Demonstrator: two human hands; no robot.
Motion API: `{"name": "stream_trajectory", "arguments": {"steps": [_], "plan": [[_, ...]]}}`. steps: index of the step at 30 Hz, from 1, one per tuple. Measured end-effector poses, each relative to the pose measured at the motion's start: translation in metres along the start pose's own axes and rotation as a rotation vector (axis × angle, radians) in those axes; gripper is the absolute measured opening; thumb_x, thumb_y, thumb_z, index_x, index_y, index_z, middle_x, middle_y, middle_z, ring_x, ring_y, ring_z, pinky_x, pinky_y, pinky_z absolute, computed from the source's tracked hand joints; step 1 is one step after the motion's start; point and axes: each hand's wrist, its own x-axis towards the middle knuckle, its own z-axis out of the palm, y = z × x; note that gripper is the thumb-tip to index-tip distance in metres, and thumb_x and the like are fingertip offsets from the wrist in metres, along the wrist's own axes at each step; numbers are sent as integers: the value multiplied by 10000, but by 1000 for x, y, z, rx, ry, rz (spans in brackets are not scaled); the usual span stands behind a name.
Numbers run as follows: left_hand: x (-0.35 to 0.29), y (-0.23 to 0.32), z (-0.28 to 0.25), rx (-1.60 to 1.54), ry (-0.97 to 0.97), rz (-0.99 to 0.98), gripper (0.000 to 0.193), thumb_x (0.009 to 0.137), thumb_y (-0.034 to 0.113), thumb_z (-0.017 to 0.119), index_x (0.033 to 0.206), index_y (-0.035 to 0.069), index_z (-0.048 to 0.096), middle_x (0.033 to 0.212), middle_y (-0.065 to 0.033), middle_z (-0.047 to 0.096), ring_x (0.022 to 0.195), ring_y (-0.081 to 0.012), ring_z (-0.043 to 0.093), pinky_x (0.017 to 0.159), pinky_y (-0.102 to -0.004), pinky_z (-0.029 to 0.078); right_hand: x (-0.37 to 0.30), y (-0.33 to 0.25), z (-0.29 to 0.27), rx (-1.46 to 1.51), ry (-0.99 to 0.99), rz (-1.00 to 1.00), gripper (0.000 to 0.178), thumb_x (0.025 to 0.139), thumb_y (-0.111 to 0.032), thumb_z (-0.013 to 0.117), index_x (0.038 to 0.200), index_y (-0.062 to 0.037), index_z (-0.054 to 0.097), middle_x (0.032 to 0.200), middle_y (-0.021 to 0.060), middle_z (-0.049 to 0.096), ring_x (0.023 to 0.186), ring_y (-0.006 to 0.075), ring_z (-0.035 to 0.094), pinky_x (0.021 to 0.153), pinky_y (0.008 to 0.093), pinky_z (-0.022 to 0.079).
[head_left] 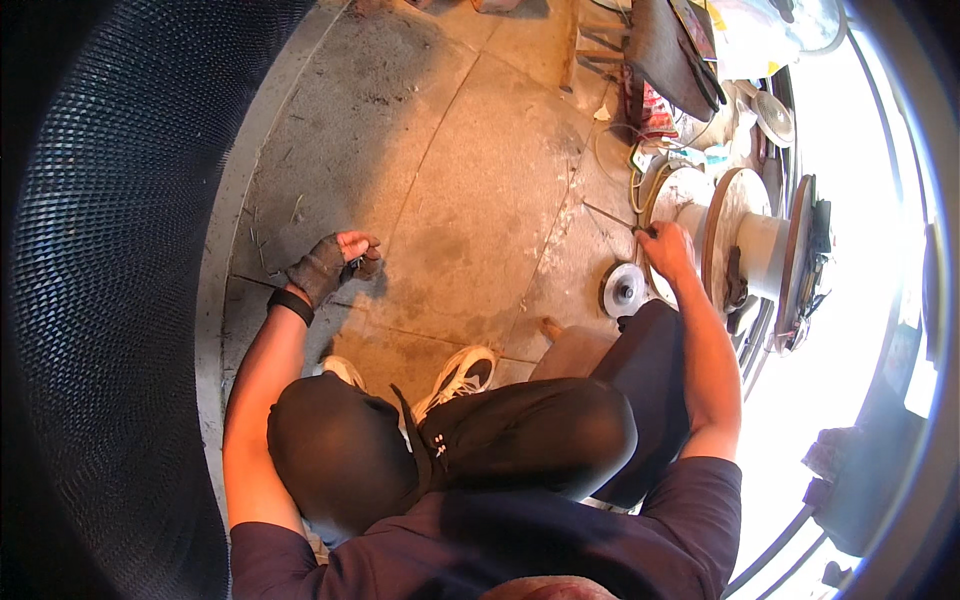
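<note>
My left hand (335, 268), in a grey fingerless glove with a dark band at the wrist, is raised beside the big dark honeycomb-textured panel (120, 260). Its fingers are curled together around something small and dark that I cannot make out. Out to the right, my bare right hand (668, 250) grips a thin dark rod (608, 215), which points left and away from me. Whether the rod has a handle is hidden by the fingers. Just below that hand, a round metallic reel (625, 291) sits on the floor, close to my right knee.
Large spools with brown-edged flanges (738, 225) stand to the right of my right hand. Beyond them lie a small fan-like round thing (773, 118), cables and red packaging (657, 112). A stool (598, 45) is at the far right. The concrete floor (470, 190) is stained.
</note>
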Motion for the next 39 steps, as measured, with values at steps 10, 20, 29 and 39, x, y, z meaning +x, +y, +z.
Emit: {"name": "stream_trajectory", "arguments": {"steps": [10, 20, 29, 39], "plan": [[9, 8, 36, 33, -10, -48, 288, 989, 285, 609, 1061, 7, 628, 932, -75, 685, 840, -194, 668, 794, -363, 535, -50, -45, -38, 303, -259, -187, 343, 858, -322, 719, 1048, -37, 742, 855, 188, 722, 802, 310, 700, 752, 394, 528], [6, 4, 96, 369, -465, -297, 382, 990, 401, 610, 1012, 29, 694, 880, -14, 696, 813, -116, 628, 766, -283, 502, -92, -122, -23, 484, -525, -675, 304, 856, -275, 719, 1050, -40, 729, 890, 189, 702, 802, 346, 672, 729, 383, 526], [-8, 26, 94, 361, -392, -398, 314, 957, 339, 658, 847, 45, 653, 739, -11, 639, 648, -130, 587, 643, -292, 477, -67, -83, -43, 458, -552, -326, 328, 866, -304, 729, 1051, -34, 739, 900, 179, 726, 791, 251, 691, 756, 354, 529], [-5, 15, 79, 151, -169, -361, 298, 910, 299, 726, 918, 4, 684, 754, -52, 670, 662, -173, 629, 629, -325, 507, 5, 50, -9, 14, 5, 171, 432, 862, -422, 655, 955, -12, 752, 954, 268, 700, 968, 428, 669, 890, 484, 507]]}}
